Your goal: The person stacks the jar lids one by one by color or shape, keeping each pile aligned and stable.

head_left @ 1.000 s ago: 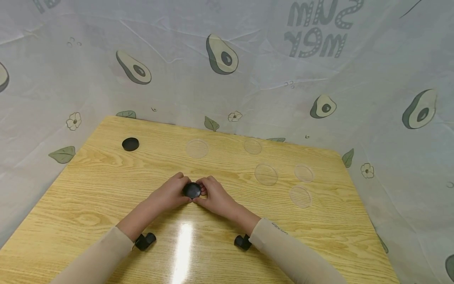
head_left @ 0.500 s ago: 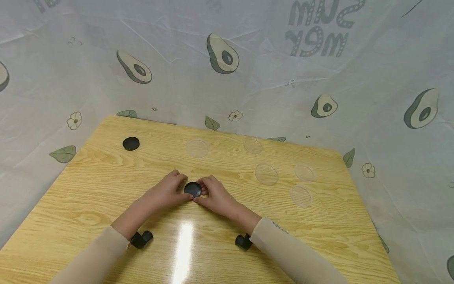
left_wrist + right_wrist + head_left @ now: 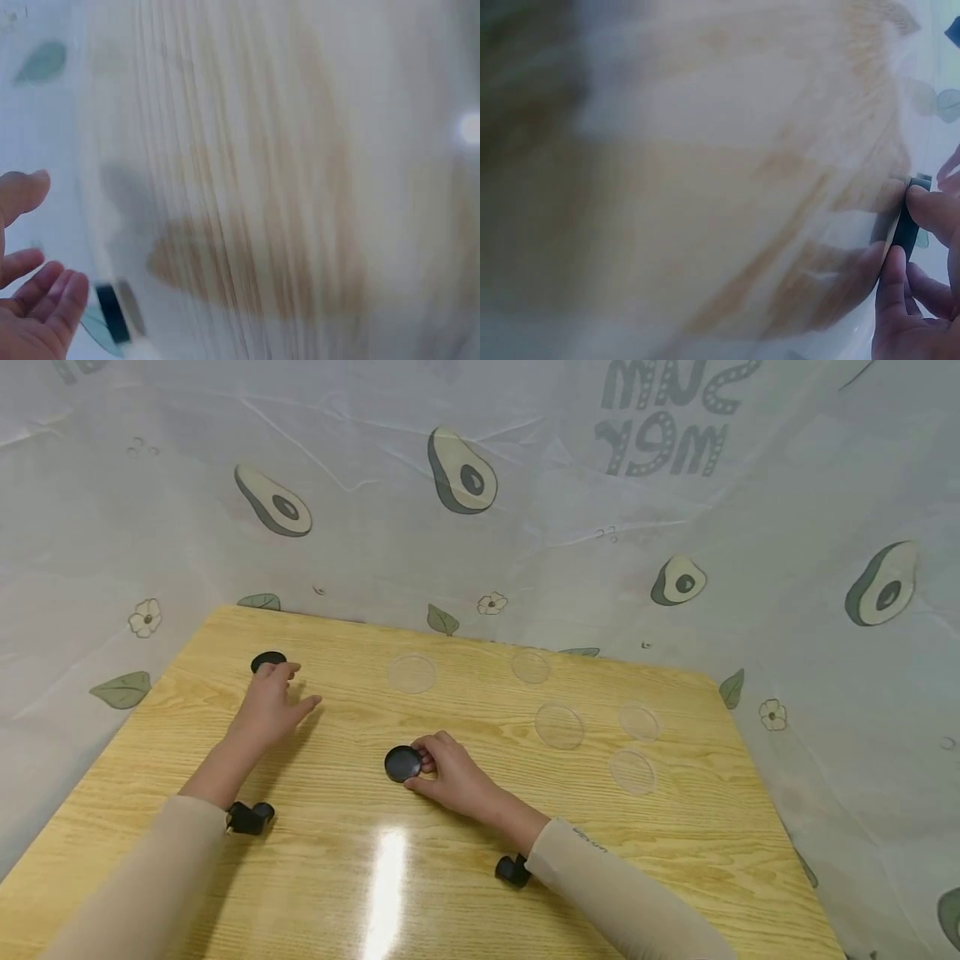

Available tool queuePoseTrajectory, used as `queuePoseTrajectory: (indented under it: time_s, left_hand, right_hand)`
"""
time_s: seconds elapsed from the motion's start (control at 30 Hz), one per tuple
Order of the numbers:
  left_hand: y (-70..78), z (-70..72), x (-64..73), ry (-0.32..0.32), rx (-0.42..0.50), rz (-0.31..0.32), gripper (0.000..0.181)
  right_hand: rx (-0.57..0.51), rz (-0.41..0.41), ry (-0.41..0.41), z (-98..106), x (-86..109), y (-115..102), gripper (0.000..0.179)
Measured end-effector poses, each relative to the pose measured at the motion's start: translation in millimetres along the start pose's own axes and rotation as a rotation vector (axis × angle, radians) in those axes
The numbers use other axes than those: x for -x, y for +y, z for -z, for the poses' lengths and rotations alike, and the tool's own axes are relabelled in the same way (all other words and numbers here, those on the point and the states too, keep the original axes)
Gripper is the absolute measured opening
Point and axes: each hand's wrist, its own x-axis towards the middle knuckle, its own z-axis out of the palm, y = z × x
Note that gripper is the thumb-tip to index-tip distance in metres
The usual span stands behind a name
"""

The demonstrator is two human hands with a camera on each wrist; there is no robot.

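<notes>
A shallow round black lid (image 3: 402,763) is near the middle of the wooden table (image 3: 345,860), its hollow side up. Thumb and fingers of my right hand (image 3: 453,777) pinch the right part of its rim; the right wrist view shows the same black lid (image 3: 907,229) edge-on between them. My left hand (image 3: 268,706) reaches over the table's far left, thumb spread from the fingers and nothing in its grasp. Just beyond its fingertips lies a second black lid (image 3: 264,657), partly hidden by them. In the left wrist view this second lid (image 3: 113,313) appears beside the spread fingers.
Several thin clear discs lie on the table, among them one at the back (image 3: 412,673) and one right of centre (image 3: 558,726). A pale curtain (image 3: 360,543) with avocado prints hangs along the table's back and sides. Each wrist carries a small black camera (image 3: 251,817).
My left hand has let go of the middle lid and moved away to the far left, up to the second lid. The right hand keeps its pinch in nearly the same place.
</notes>
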Motion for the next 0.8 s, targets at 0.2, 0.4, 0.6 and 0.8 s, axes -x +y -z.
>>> queuePoseTrajectory:
  time_s: [0.2, 0.4, 0.6, 0.8]
  left_hand:
    - [-24.5, 16.0, -9.7, 0.05, 0.004, 0.119, 0.079]
    - [-42.4, 20.5, -15.2, 0.107, 0.037, 0.198, 0.085]
    - [-49.1, 21.5, -23.8, 0.104, 0.051, 0.241, 0.088]
    - [-48.0, 19.9, -35.0, 0.076, 0.008, 0.241, 0.086]
  right_hand:
    - [0.0, 0.0, -0.005, -2, -1.2, -1, 0.05]
    - [-0.015, 0.01, -0.014, -4, -2.0, -4, 0.049]
    - [-0.023, 0.001, -0.012, -3, -0.8, -4, 0.05]
    - [-0.02, 0.001, -0.01, 0, 0.4, 0, 0.05]
